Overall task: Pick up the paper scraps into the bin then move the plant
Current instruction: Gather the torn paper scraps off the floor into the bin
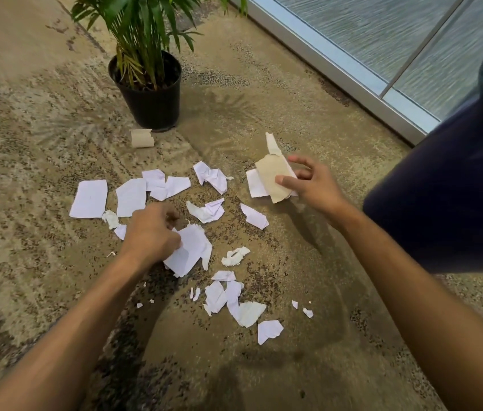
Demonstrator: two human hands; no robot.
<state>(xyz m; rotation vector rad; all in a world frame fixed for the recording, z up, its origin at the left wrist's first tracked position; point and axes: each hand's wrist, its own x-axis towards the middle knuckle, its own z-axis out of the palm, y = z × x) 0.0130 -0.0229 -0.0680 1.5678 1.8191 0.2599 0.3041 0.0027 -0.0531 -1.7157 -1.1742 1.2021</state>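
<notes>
Several torn white paper scraps lie scattered over the carpet in the middle of the view. My left hand grips a bunch of white scraps low over the floor. My right hand pinches a tan cardboard piece together with white scraps, held above the carpet at the right. Another tan cardboard scrap lies just in front of the plant, a leafy palm in a black pot standing at the back. No bin is in view.
A glass wall with a metal frame runs along the back right. A dark blue rounded object fills the right edge, close to my right arm. Patterned beige carpet stretches to the left.
</notes>
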